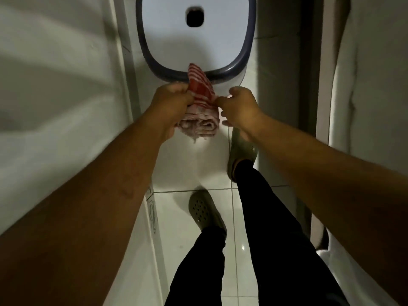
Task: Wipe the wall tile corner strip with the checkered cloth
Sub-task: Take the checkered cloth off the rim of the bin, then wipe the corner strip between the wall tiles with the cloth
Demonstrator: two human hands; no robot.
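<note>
Checkered cloth (202, 102) bunched between both grips: left hand (171, 104) clamped, right hand (239, 104) seemingly pinching.

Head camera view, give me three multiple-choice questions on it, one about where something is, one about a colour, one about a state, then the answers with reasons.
1. Where is the checkered cloth?
A. On the floor
B. Held between both hands, in front of the bin
C. Draped over the wall

2. What colour is the rim of the white bin?
A. Dark blue-grey
B. Red
C. Yellow

3. How is the cloth right now?
A. Spread flat
B. Bunched and partly rolled
C. Hanging from a hook

Answers: 1 B, the left hand and the right hand each grip it above the floor tiles. 2 A, a dark band edges the pale lid. 3 B, its lower part shows rolled folds.
</note>
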